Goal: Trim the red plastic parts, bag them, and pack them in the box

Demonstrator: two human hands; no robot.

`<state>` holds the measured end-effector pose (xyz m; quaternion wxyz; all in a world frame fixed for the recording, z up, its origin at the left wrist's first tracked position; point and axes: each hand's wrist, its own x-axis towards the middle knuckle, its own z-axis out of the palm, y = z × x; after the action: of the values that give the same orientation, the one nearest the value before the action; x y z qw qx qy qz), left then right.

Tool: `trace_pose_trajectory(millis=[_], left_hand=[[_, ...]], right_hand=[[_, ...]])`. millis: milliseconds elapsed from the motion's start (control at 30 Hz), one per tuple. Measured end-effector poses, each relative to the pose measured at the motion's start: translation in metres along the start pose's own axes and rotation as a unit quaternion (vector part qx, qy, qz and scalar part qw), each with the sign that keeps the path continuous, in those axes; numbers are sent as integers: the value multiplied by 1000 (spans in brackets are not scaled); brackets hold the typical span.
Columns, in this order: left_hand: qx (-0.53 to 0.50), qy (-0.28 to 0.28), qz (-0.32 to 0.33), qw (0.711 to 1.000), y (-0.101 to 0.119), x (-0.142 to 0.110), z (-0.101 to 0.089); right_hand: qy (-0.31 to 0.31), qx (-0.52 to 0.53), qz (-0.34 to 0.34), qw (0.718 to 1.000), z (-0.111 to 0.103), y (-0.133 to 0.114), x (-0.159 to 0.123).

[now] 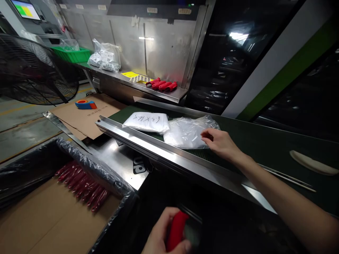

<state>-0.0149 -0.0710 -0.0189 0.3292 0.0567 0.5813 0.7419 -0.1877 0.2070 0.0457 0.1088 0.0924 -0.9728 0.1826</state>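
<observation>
At the bottom, my left hand [165,233] is closed around a red plastic piece [177,231], partly blurred, shaped like a curved handle cover. Over the green conveyor belt, my right hand [221,143] has its thumb and fingers pinched together at the right part of a stack of clear plastic bags [185,132]. Left of that stack lies a white packet [145,121] with handwritten figures on it.
A black-lined box [31,211] at lower left holds a row of bagged dark-red pieces [82,185]. Several red pieces [162,84] lie on the metal shelf [119,77]. A tape dispenser [86,104] rests on cardboard. A fan [34,70] stands left. Metal rails edge the belt [265,141].
</observation>
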Motion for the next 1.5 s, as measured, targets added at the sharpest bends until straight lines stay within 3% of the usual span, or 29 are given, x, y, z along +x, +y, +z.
trace_pose_trajectory(millis=[167, 300, 467, 600, 667, 733, 800, 833, 900, 967, 1033, 1100, 1167, 1333, 1500], left_hand=[[-118, 69, -6, 991, 34, 29, 15], [-257, 9, -23, 966, 48, 48, 36], [-299, -3, -47, 953, 42, 52, 41], [-261, -13, -57, 963, 36, 47, 38], [-213, -1, -51, 976, 34, 42, 39], [-135, 41, 2, 990, 31, 35, 40], [-2, 73, 104, 992, 28, 27, 40], [79, 66, 168, 980, 26, 22, 39], [237, 0, 296, 925, 23, 15, 37], [374, -84, 376, 843, 21, 9, 36], [472, -124, 397, 777, 22, 5, 37], [522, -124, 394, 746, 23, 3, 39], [540, -112, 407, 728, 24, 0, 41], [590, -147, 474, 636, 23, -2, 34], [566, -138, 500, 641, 22, 3, 30]], right_hand=[[66, 100, -13, 993, -25, -46, -66], [75, 143, -80, 984, -25, -84, -119], [58, 85, -159, 982, -3, -96, -176], [72, 52, -190, 978, 7, -99, -204], [48, 66, -190, 978, 7, -101, -212], [34, 102, -169, 980, 3, -100, -217], [65, 136, -105, 983, -3, -96, -219], [82, 154, -43, 984, -6, -93, -219], [63, 217, 109, 968, -10, -85, -216], [-67, 330, 210, 918, -12, -78, -211], [-208, 427, 222, 852, -11, -74, -208], [-262, 458, 218, 821, -8, -73, -207], [-238, 455, 227, 827, -5, -74, -210], [-142, 448, 244, 848, -3, -77, -223], [-116, 445, 271, 846, -2, -78, -233]])
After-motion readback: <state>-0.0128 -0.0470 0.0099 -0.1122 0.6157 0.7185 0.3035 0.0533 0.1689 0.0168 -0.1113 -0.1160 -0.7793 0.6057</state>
